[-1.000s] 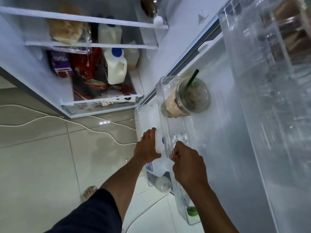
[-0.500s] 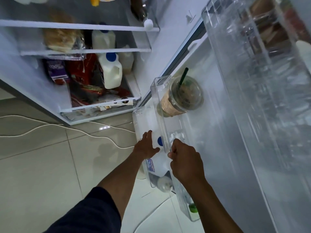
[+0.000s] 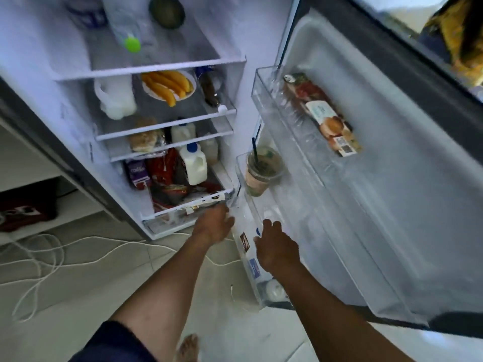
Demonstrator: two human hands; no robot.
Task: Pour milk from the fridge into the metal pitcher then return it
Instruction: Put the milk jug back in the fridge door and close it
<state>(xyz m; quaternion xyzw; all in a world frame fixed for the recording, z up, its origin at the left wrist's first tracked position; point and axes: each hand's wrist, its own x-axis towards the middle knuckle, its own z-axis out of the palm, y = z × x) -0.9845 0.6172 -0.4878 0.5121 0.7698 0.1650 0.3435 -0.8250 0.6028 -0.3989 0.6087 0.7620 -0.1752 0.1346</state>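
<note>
The fridge [image 3: 39, 48] is seen open, its door [image 3: 392, 178] swung to the right. At the low door bin [image 3: 252, 283] both hands are held: the left hand [image 3: 213, 226] loosely open by its left wall, the right hand [image 3: 277, 248] open, fingers spread over its rim. The milk jug [image 3: 250, 228], blurred, is lodged in that bin between them. A lidded cup [image 3: 261, 171] is set just beyond.

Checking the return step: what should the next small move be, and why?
Probably draw both hands clear and reach for the fridge door to swing it shut. The milk jug already stands in the lower door bin. The left hand and right hand look relaxed beside it and seem to grip nothing.
</note>
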